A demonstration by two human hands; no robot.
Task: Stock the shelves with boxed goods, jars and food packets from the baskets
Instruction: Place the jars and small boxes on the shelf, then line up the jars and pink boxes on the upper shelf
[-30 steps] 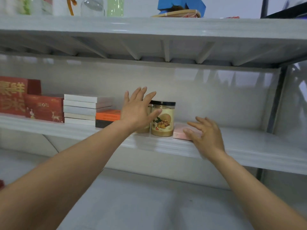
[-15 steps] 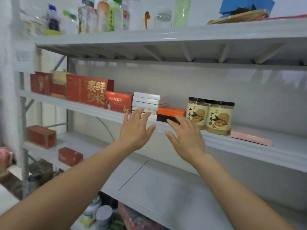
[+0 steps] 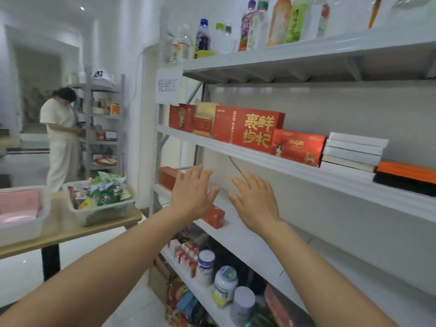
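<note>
Both my hands hover in front of the white shelving unit (image 3: 278,165), fingers straight and holding nothing. My left hand (image 3: 192,193) and my right hand (image 3: 256,200) are side by side below the middle shelf. On that shelf stand red boxes (image 3: 247,128), a smaller red box (image 3: 298,147), a stack of white boxes (image 3: 352,154) and an orange-and-black box (image 3: 405,177). To the left, on a wooden table (image 3: 70,234), a white basket (image 3: 103,212) holds food packets (image 3: 103,191), and a second basket (image 3: 22,220) holds pink packs.
Small red boxes (image 3: 214,217) sit on the shelf under my hands. Jars (image 3: 225,285) and packets fill the lowest shelf. Drink bottles (image 3: 250,25) line the top shelf. A person in white (image 3: 60,135) stands at another rack (image 3: 103,123) in the background.
My view has swung left, away from the two jars and pink box. Both hands drew back from the middle shelf and moved left, now hanging below it, still holding nothing.
</note>
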